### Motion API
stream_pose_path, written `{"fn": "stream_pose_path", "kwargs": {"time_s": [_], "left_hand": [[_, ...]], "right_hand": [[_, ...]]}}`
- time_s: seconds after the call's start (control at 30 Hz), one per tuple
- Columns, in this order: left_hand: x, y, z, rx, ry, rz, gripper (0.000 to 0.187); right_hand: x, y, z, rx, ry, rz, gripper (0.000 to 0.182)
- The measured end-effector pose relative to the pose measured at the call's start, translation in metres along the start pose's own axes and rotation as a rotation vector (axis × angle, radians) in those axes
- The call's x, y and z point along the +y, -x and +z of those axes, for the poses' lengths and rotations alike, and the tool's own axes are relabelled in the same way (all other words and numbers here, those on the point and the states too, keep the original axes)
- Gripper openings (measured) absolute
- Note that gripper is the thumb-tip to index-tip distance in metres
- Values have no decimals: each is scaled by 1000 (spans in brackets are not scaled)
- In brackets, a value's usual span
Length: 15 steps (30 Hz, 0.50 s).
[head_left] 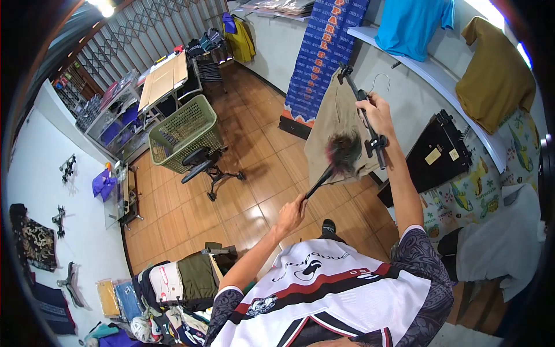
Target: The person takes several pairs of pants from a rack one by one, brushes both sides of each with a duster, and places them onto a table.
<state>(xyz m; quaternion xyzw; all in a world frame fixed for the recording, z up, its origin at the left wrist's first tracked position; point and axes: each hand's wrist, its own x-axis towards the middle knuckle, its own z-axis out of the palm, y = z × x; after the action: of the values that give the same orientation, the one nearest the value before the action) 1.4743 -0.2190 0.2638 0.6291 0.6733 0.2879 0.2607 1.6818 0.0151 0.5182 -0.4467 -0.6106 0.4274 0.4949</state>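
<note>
My right hand (378, 115) is closed around a black clip hanger (354, 88) with a metal hook. A khaki garment (330, 115), perhaps trousers or shorts, hangs from the hanger's clips. In my left hand (291, 215) I grip the thin black handle of a feather duster (344, 149). The duster's dark, reddish-edged feathers lie over the lower part of the khaki cloth and hide some of it. Behind my right forearm, black trousers (430, 153) with paper tags hang at the wall.
A green plastic basket (185, 130) stands beyond a black swivel chair (199, 162) on the tiled floor. At the right, a white shelf (428, 78) bears blue and mustard shirts. A blue banner (324, 52) leans by the wall. A clothes rack (173, 283) stands at lower left.
</note>
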Motion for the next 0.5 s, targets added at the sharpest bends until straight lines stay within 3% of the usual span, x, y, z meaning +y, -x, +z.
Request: {"fn": "stream_pose_path", "kwargs": {"time_s": [0.1, 0.17, 0.23, 0.33, 0.43, 0.5], "left_hand": [[-55, 1, 6, -99, -178, 1, 31], [-51, -5, -6, 31, -96, -55, 33], [0, -12, -42, 175, 45, -129, 33], [45, -30, -56, 321, 276, -88, 31], [42, -39, -23, 298, 249, 19, 31], [-17, -45, 15, 5, 39, -21, 33]], "right_hand": [[-2, 4, 4, 35, -6, -66, 24], [-6, 3, 0, -7, -19, -50, 24], [-11, 11, 0, -37, -41, -21, 24], [-26, 23, 6, -80, -62, 5, 26], [-33, 29, 8, -95, -96, -11, 27], [-46, 37, 1, -105, -106, -10, 27]]}}
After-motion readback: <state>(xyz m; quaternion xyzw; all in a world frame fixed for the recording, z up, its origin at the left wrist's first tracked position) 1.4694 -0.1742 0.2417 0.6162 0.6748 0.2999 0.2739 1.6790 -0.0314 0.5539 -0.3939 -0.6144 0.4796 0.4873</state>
